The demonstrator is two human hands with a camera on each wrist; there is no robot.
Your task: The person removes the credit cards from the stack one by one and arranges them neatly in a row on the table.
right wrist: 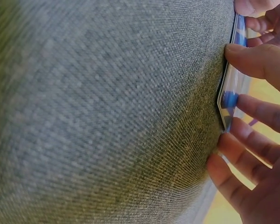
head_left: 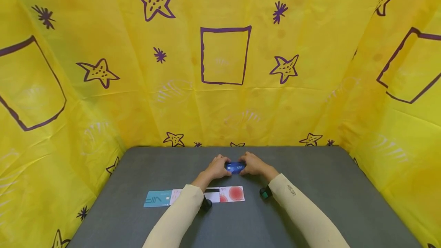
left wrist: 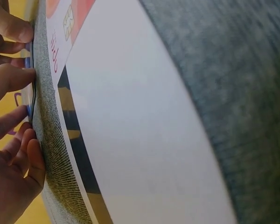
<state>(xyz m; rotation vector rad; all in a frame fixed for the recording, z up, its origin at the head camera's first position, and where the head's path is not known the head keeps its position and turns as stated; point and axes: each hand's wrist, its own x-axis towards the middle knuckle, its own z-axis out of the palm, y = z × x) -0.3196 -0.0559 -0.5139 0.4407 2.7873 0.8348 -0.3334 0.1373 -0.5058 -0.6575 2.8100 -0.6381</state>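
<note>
A blue card [head_left: 236, 168] marked "VIP" is held between both hands near the back of the grey table. My left hand [head_left: 218, 167] grips its left end, thumb at the near edge and fingers at the far one. At the opposite end my right hand [head_left: 254, 164] pinches it the same way. The right wrist view shows the thin side of the blue card [right wrist: 228, 95] close over the cloth, with the right thumb [right wrist: 252, 60] on its near edge.
Nearer the body lies a row of cards: a teal VIP card [head_left: 156, 199], a pale pink card [head_left: 175, 194] partly hidden by the left sleeve, a white card with a black stripe [head_left: 213, 197] and a red-circle card [head_left: 236, 193]. Yellow patterned cloth [head_left: 220, 118] walls the grey table [head_left: 310, 202].
</note>
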